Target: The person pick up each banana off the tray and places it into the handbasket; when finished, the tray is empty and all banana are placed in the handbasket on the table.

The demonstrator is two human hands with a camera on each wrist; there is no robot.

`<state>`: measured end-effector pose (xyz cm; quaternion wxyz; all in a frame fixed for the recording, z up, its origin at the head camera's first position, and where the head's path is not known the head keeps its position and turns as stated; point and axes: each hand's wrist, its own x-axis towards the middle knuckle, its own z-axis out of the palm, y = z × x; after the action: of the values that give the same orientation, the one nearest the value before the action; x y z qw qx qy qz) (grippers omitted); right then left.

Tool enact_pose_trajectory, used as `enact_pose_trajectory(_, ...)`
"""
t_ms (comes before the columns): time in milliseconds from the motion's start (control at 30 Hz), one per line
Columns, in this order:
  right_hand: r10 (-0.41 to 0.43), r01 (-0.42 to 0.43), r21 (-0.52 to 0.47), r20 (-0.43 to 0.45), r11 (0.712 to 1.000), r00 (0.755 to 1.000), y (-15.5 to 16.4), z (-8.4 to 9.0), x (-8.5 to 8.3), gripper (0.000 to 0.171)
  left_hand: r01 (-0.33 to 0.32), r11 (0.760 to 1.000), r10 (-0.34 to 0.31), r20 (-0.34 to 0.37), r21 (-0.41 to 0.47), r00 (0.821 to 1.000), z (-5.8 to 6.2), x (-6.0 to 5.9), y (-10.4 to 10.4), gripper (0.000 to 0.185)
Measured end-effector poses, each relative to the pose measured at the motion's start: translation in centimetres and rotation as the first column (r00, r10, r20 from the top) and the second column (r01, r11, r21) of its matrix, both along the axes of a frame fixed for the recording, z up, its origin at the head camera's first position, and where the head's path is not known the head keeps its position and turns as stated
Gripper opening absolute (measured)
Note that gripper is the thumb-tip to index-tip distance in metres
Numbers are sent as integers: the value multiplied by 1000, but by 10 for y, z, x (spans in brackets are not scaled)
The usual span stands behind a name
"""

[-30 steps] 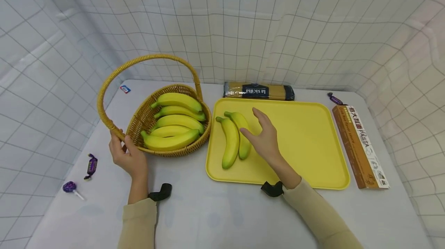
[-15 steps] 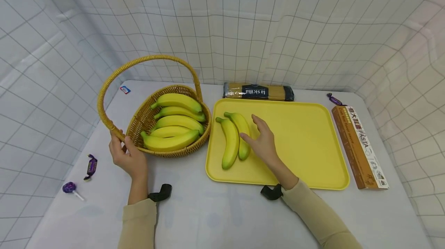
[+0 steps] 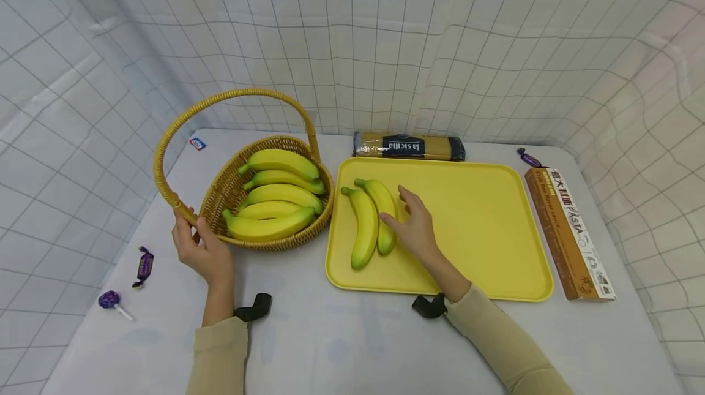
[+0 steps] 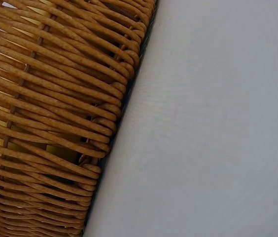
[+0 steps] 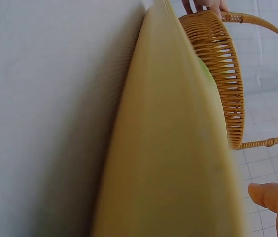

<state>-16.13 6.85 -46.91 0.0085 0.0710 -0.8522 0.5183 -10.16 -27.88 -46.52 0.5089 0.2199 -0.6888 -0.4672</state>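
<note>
Near the frame's centre, the right hand [image 3: 417,229] rests relaxed fingers against a yellow, green-tipped banana [image 3: 382,211], one of two on the yellow tray [image 3: 484,223]. At centre left, the left hand [image 3: 205,250] grips the wicker basket [image 3: 220,190] at its handle base; five bananas [image 3: 273,196] lie inside.

Up at the back edge of the table, the dark band on the spaghetti packet [image 3: 409,146] reads "la sicilia" in white letters. Over on the right, the long brown box [image 3: 569,233] shows "PASTA" in capitals along its white strip, with Chinese characters before it too small to make out; the blue-and-red tag [image 3: 197,144] at far left is unreadable
</note>
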Motion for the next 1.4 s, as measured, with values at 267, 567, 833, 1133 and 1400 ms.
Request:
enact_pose_trajectory(267,14,-13,-17,64,1000,998,0,-2,0,74,-1,1000,1,-7,-11,1000,-2,-1,-1,40)
enact_pose_trajectory(567,22,-21,-14,92,1000,996,0,-7,-2,75,-25,999,26,15,-30,1000,-6,-2,-5,41)
enact_pose_trajectory(833,45,-42,-29,118,999,992,-1,-9,-1,76,-10,1000,10,7,-22,1000,-3,-1,-2,41)
enact_pose_trajectory(1133,54,-57,21,122,998,991,-2,-10,0,78,0,1000,0,-4,-22,1000,-2,2,-1,41)
enact_pose_trajectory(1400,20,-26,47,125,999,992,-1,-8,0,76,-1,1000,1,-4,-31,1000,-1,1,-1,41)
